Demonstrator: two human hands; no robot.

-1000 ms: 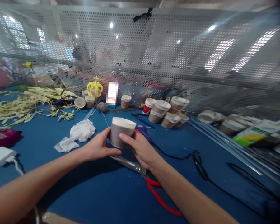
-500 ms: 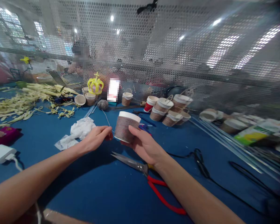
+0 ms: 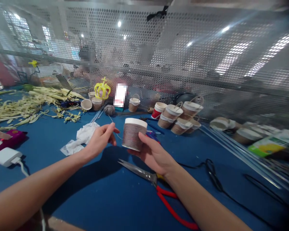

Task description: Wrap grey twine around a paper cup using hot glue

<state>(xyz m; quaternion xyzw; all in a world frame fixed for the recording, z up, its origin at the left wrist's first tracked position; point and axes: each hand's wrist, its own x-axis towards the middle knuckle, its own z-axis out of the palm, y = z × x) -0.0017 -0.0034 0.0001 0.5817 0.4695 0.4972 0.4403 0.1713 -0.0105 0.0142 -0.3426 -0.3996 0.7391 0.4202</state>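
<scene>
My right hand is closed around a paper cup and holds it upright above the table. Grey-brown yarn is wound in close rows over the cup's side, leaving a white band at the rim. My left hand is just left of the cup, its fingers curled around a strand of yarn and partly hiding it. That strand leads back to a grey yarn ball. Below the cup lie scissors with red handles, their blades pointing left; my right forearm covers part of them.
Crumpled white plastic lies behind my left hand. Several wrapped cups are stacked at back right, beside clear rods. A yellow crown and husk strips are at back left. A perforated screen bounds the table.
My left hand has lifted slightly, with its fingers looser than before. The cup remains in my right hand, turned a little more upright. The whole view has shifted slightly.
</scene>
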